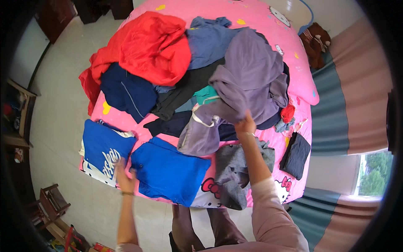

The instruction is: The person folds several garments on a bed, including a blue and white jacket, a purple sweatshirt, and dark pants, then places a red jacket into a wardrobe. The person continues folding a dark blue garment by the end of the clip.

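Observation:
On the bed, my right hand (pixel 245 126) is closed on the lower part of a crumpled purple sweatshirt (pixel 256 69); the fingertips are blurred against the cloth. Part of this garment, with a white drawstring (pixel 203 121), hangs toward me. My left hand (pixel 125 176) is empty, fingers apart, between two folded garments. One is a blue-and-white top (pixel 102 146) bearing white lettering, the other a plain bright blue garment (pixel 171 171). Below my right wrist lies a loose grey garment (pixel 231 163), partly hidden by my forearm.
A heap holds a red garment (pixel 151 47), a blue denim-like garment (pixel 207 44), navy trousers (pixel 129 91) and dark cloth (pixel 195 78). A black folded item (pixel 295 156) lies near the pink bed's (pixel 302 85) right edge. Curtains (pixel 352 94) hang right; a small wooden chair (pixel 54 201) stands left.

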Demonstrator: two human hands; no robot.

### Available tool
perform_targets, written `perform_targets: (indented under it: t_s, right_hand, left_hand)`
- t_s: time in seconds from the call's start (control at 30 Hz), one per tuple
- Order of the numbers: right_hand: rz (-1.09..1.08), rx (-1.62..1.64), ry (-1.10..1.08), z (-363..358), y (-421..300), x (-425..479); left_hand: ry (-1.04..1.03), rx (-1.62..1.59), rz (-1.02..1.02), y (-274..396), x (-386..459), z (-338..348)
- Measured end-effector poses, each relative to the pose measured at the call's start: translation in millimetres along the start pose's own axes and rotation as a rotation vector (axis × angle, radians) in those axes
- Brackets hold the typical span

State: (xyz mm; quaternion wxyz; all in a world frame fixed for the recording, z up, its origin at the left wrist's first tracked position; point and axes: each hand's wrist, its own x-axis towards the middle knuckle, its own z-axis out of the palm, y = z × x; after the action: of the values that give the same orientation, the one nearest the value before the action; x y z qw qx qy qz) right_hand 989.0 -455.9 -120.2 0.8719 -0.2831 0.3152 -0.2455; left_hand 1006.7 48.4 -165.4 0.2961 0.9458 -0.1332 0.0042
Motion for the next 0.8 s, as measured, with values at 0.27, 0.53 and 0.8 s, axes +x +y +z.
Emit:
perform_targets:
  t_s: [0.27,0.53,0.8]
  right_hand:
    - [0.044,0.248,-0.069,-83.9,-161.2,-237.5]
    - [0.116,-0.113,-0.411,-44.3,-219.4,-305.0]
    - [-0.957,-0.735,-0.158,4.2,-300.4,-262.3]
  left_hand:
    - [-0.471,-0.599,0.192,342.9,-155.6,62.8]
    - [-0.341,-0.362,0.327,466.3,-116.7,53.3]
    - [-0.492,-1.276,-0.361,502.9,39.3,-54.9]
